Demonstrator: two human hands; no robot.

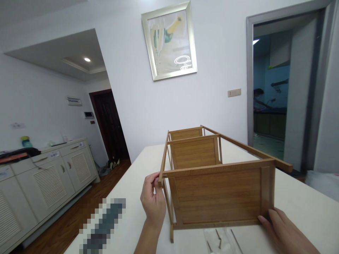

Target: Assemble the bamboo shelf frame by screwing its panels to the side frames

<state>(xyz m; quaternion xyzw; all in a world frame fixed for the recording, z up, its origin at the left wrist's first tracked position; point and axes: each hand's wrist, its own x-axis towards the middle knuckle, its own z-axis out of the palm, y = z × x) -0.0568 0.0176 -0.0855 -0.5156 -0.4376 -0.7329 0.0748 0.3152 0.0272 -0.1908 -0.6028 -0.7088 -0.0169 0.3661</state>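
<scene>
A brown wooden shelf rack (217,197) lies on its side on the white table (127,183), its several slatted-frame shelves running away from me. My left hand (153,199) pinches the near end of its upper left post, thumb and fingers closed on the wood. Low on the right, my right hand (283,225) grips the lower right corner of the nearest shelf, thumb on the front face; its other fingers are partly hidden behind the panel. Just below the rack is a clear plastic bag (218,243) with small metal parts, and a thin dark rod (236,241) beside it.
A blurred-out dark rectangular item (104,225) lies on the table's left side. White cabinets (53,183) stand beyond the floor to the left. A framed picture (171,42) hangs ahead. A doorway (272,91) opens at right, near a clear plastic bundle (321,181).
</scene>
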